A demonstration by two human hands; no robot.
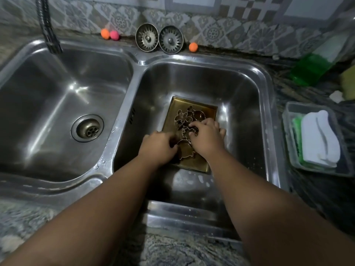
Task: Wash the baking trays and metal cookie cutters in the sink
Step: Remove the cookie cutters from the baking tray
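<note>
A gold-coloured baking tray (209, 112) lies flat on the bottom of the right sink basin (247, 89). Several metal cookie cutters (187, 117) are piled on it. My left hand (157, 147) is over the tray's near left part, fingers curled down onto a cutter (185, 150). My right hand (206, 137) is beside it, fingertips curled onto cutters in the middle of the tray. Both hands hide part of the tray and what exactly the fingers hold.
The left basin (57, 104) has an open drain (87, 128). The faucet (48, 25) stands at the back left. Two sink strainers (159, 38) and small coloured balls (109, 34) line the back ledge. A green soap bottle (315, 68) and a sponge tray (315, 139) sit on the right.
</note>
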